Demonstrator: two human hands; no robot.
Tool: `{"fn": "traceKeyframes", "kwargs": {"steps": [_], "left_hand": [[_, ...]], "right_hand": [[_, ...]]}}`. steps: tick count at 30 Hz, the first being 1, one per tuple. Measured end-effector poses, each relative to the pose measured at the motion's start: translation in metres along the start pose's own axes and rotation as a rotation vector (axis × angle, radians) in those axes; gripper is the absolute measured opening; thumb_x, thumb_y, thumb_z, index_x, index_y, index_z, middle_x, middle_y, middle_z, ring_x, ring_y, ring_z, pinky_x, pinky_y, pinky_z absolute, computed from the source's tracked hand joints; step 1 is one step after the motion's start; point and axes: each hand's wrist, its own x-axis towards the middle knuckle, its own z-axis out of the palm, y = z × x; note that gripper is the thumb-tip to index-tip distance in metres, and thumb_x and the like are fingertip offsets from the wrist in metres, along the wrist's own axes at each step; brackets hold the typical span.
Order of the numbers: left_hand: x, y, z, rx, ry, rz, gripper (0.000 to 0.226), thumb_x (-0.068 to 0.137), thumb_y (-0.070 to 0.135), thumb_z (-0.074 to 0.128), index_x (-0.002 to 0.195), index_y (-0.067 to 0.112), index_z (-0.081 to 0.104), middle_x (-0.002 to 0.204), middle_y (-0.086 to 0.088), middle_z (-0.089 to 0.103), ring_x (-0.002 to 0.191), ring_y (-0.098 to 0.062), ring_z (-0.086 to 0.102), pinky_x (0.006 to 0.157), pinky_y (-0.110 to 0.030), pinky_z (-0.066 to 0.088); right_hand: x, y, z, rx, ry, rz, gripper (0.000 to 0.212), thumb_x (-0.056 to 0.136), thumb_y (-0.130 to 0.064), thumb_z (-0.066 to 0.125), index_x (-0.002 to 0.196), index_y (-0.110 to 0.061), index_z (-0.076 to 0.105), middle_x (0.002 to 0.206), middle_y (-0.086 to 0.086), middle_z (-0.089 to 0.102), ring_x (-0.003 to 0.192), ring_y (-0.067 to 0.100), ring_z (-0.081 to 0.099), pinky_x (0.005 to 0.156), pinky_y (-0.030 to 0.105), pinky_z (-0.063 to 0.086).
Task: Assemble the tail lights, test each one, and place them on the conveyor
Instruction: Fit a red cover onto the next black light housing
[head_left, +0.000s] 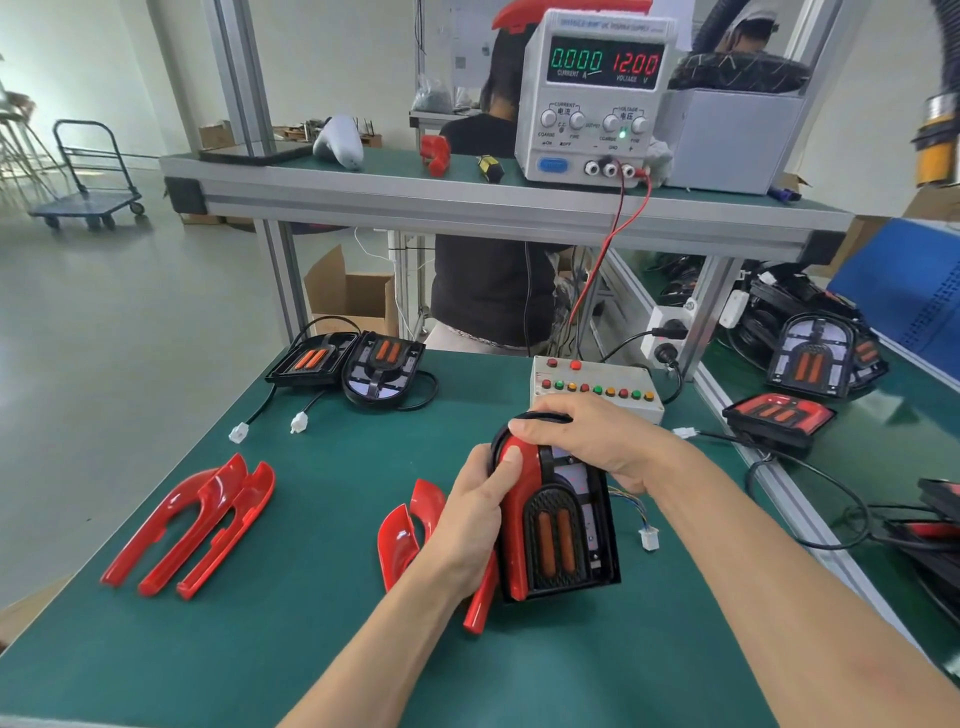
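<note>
On the green table (322, 597), both hands are gripping 1 tail light (558, 525) near the front edge, left hand (475, 512) curling its fingers (506, 467) around the red cover's side, right hand (597, 436) clasping the rounded top.

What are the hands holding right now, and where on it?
Both hold the tail light: left hand on its left edge, thumb on the red cover; right hand over its rounded top.

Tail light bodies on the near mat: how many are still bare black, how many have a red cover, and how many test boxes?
Bare black bodies: 2
Body with red cover, held by left hand and right hand: 1
Button test box: 1
Total: 4
</note>
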Motion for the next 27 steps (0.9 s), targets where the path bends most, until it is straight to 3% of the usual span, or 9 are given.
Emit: {"fn": "traceKeyframes", "kwargs": {"steps": [4,9,14,17,20,22,24,27], "left_hand": [[0.001,-0.001,0.002,-0.005,-0.021,0.006,0.032,0.102,0.027,0.056,0.124,0.003,0.056,0.126,-0.024,0.066,0.108,-0.028,0.066,0.105,-0.052,0.05],[0.002,-0.006,0.0,-0.018,-0.031,-0.008,0.033,0.102,0.028,0.057,0.122,0.003,0.055,0.124,-0.025,0.066,0.103,-0.027,0.068,0.097,-0.048,0.054],[0.004,-0.01,-0.003,0.003,-0.011,0.02,0.034,0.099,0.034,0.062,0.122,0.009,0.06,0.122,-0.02,0.07,0.118,-0.04,0.064,0.103,-0.054,0.051],[0.005,-0.006,-0.006,0.037,-0.018,0.024,0.045,0.093,0.044,0.062,0.124,0.012,0.06,0.12,-0.015,0.072,0.115,-0.035,0.067,0.102,-0.051,0.053],[0.006,-0.003,-0.009,0.022,-0.041,0.007,0.044,0.098,0.042,0.06,0.128,0.009,0.06,0.12,-0.014,0.073,0.115,-0.032,0.068,0.099,-0.044,0.055],[0.005,-0.001,-0.012,-0.054,-0.078,-0.019,0.047,0.099,0.038,0.059,0.133,0.006,0.058,0.125,-0.016,0.071,0.12,-0.032,0.066,0.102,-0.045,0.052],[0.002,0.002,-0.016,-0.114,-0.175,-0.028,0.048,0.1,0.032,0.061,0.136,0.002,0.054,0.131,-0.021,0.066,0.123,-0.034,0.063,0.104,-0.046,0.05],[-0.004,0.006,-0.021,-0.1,-0.311,-0.02,0.05,0.093,0.018,0.069,0.136,0.002,0.052,0.132,-0.023,0.064,0.117,-0.035,0.065,0.093,-0.042,0.055]], "right_hand": [[0.001,0.007,0.002,0.141,0.014,0.011,0.024,0.085,-0.028,0.082,0.096,-0.008,0.075,0.09,0.014,0.076,0.08,0.023,0.072,0.087,0.047,0.059],[-0.001,0.01,0.005,0.177,0.032,0.04,0.024,0.085,-0.024,0.083,0.098,-0.006,0.074,0.09,0.014,0.075,0.077,0.02,0.071,0.072,0.033,0.059],[-0.002,0.012,0.01,0.147,0.071,0.003,0.023,0.084,-0.027,0.083,0.095,-0.009,0.075,0.092,0.014,0.077,0.079,0.022,0.072,0.086,0.045,0.06],[-0.002,0.011,0.014,0.106,0.119,-0.023,0.035,0.085,-0.043,0.08,0.097,-0.01,0.074,0.097,0.017,0.077,0.09,0.032,0.075,0.092,0.052,0.058],[-0.004,0.009,0.009,0.108,0.045,0.02,0.05,0.086,-0.059,0.072,0.099,-0.011,0.073,0.101,0.012,0.077,0.101,0.03,0.074,0.098,0.046,0.056],[-0.004,0.009,0.005,0.099,-0.002,0.017,0.039,0.088,-0.055,0.072,0.099,-0.017,0.075,0.101,0.003,0.078,0.101,0.019,0.073,0.096,0.036,0.055],[-0.003,0.012,0.002,0.091,0.068,-0.033,0.019,0.09,-0.036,0.077,0.099,-0.019,0.076,0.095,0.0,0.079,0.091,0.014,0.074,0.087,0.032,0.059],[-0.001,0.017,-0.001,0.194,0.167,-0.051,0.01,0.094,-0.025,0.073,0.099,-0.017,0.076,0.093,0.0,0.08,0.088,0.013,0.076,0.08,0.027,0.061]]}}
